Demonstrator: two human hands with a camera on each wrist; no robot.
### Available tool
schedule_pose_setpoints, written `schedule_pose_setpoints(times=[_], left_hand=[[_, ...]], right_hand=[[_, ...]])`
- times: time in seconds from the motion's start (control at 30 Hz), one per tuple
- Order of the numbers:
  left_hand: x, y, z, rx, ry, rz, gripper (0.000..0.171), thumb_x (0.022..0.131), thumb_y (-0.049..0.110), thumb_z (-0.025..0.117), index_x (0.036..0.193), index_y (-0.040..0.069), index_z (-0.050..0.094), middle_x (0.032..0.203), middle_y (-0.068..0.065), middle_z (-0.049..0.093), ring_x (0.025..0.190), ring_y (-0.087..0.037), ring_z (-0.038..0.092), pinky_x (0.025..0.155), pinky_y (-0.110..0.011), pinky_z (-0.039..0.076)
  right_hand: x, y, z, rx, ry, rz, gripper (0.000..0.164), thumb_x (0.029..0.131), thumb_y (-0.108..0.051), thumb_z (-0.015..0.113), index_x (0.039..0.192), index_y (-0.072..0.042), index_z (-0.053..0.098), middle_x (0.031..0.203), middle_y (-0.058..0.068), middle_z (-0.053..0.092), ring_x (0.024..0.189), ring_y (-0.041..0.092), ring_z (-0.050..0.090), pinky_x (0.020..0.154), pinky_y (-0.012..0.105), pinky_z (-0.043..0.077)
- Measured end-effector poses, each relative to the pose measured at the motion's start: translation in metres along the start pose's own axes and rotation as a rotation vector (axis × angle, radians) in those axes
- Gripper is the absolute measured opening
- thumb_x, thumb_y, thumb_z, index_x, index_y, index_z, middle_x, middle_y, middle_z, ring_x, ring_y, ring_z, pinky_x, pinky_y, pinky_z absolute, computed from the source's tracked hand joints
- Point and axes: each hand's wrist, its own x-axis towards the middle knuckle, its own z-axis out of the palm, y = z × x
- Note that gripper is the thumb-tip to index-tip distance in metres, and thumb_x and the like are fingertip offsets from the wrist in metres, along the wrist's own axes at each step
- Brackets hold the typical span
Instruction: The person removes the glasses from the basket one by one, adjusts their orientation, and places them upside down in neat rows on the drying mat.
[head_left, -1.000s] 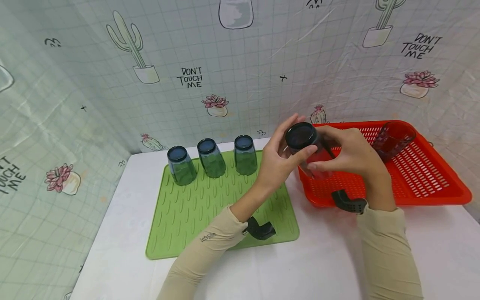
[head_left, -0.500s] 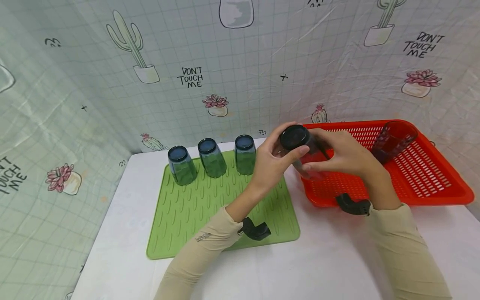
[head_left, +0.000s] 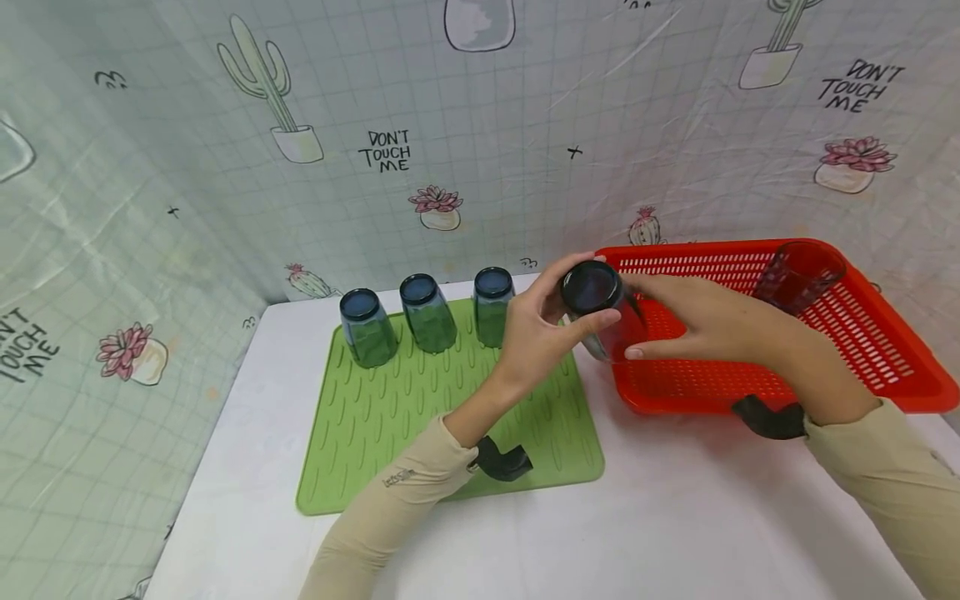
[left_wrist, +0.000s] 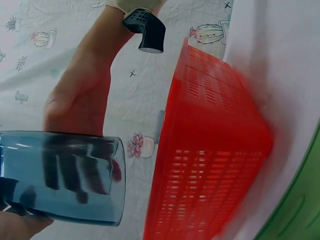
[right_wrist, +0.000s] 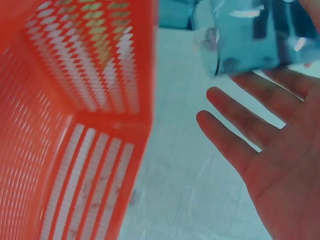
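My left hand [head_left: 534, 332] grips a blue-tinted drinking glass [head_left: 592, 287] near its base, thumb on the near side. The glass is upside down, raised between the green mat and the red basket. In the left wrist view the clear glass [left_wrist: 75, 180] shows its open rim toward the basket. My right hand [head_left: 712, 323] is beside the glass, fingers spread and extended. The right wrist view shows the right hand [right_wrist: 285, 145] with its fingertips close to the glass; whether they touch is unclear.
Three matching glasses [head_left: 428, 315] stand upside down along the back of the green drying mat [head_left: 405, 442]. A red slotted basket [head_left: 885, 333] stands at the right, with another glass [head_left: 799, 275] tilted inside. A patterned cloth [head_left: 495, 133] hangs behind the white table [head_left: 555, 542].
Both hands first held the glass. The right hand has loosened and drawn back to the right, while the left hand has brought the glass slightly left and down.
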Motion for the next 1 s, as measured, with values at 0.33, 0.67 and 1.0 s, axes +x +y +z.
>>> schedule_pose_setpoints(times=[0.33, 0.67, 1.0], left_hand=[[-0.001, 0.002, -0.015, 0.002, 0.013, 0.032, 0.064, 0.081, -0.012, 0.079, 0.140, -0.003, 0.055, 0.137, -0.018, 0.062, 0.109, -0.024, 0.069, 0.094, -0.039, 0.059], [-0.011, 0.002, -0.043, 0.073, 0.031, 0.088, 0.067, 0.079, -0.014, 0.080, 0.140, -0.002, 0.056, 0.136, -0.018, 0.062, 0.109, -0.027, 0.069, 0.092, -0.038, 0.059], [-0.026, 0.008, -0.071, 0.156, 0.039, 0.084, 0.067, 0.079, -0.012, 0.080, 0.140, -0.001, 0.056, 0.136, -0.016, 0.063, 0.114, -0.025, 0.068, 0.091, -0.035, 0.059]], right_hand=[[-0.027, 0.038, -0.028, -0.342, 0.011, 0.017, 0.062, 0.087, -0.041, 0.080, 0.139, -0.014, 0.062, 0.139, 0.013, 0.061, 0.129, 0.037, 0.053, 0.097, 0.065, 0.050], [-0.041, 0.095, -0.052, -0.509, 0.031, 0.054, 0.043, 0.085, -0.032, 0.080, 0.120, -0.009, 0.072, 0.115, 0.021, 0.071, 0.108, 0.043, 0.065, 0.092, 0.065, 0.052], [-0.047, 0.148, -0.070, -0.477, -0.060, 0.319, 0.057, 0.098, -0.033, 0.067, 0.137, 0.006, 0.053, 0.131, 0.041, 0.053, 0.119, 0.059, 0.051, 0.100, 0.073, 0.041]])
